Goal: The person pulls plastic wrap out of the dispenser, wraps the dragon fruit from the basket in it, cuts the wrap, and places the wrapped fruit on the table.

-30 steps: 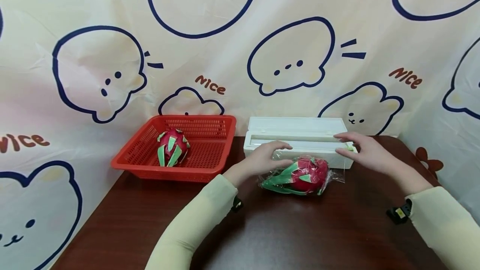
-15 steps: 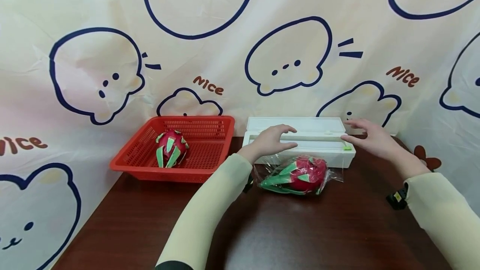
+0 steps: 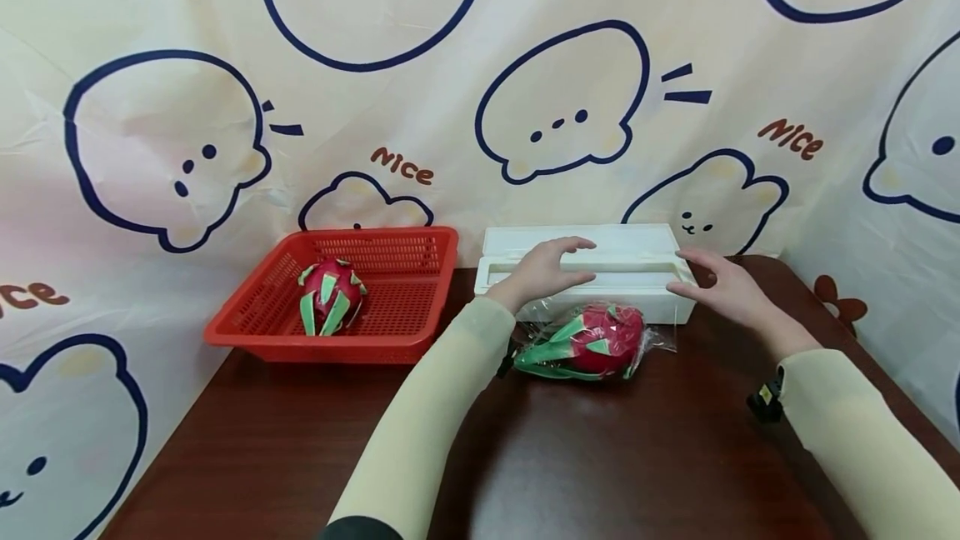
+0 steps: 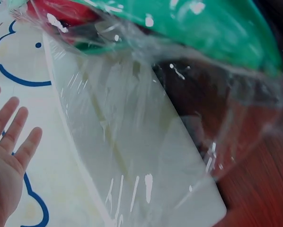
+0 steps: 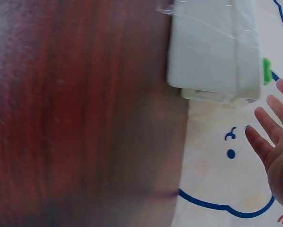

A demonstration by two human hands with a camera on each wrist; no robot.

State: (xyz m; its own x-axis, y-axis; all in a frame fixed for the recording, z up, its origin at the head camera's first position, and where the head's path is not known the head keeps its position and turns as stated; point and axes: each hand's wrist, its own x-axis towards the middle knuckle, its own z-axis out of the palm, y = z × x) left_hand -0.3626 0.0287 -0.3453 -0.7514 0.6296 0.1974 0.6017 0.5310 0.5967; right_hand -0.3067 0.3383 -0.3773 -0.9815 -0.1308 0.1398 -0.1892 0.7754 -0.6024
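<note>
My left hand [image 3: 543,267] hovers over the left part of a long white cling film box [image 3: 637,238], fingers and thumb apart and holding nothing. At the box's right end is my right hand [image 3: 720,286], its fingers also spread, with nothing in them. The box lid stands raised at the back, and a green tab [image 5: 266,71] shows on the box in the right wrist view. In front of the box lies a red dragon fruit with green scales [image 3: 603,340], loosely wrapped in clear film [image 4: 241,94] whose loose edges stick out at both ends.
A red plastic basket [image 3: 330,350] stands at the back left, with another dragon fruit [image 3: 328,298] inside. Both rest on a dark brown wooden table [image 3: 562,457]. A cartoon-printed cloth [image 3: 420,115] hangs close behind the table.
My left hand has risen from beside the wrapped dragon fruit to over the box. My right hand has lifted, then come back down near the box's right end. The head view has shifted slightly.
</note>
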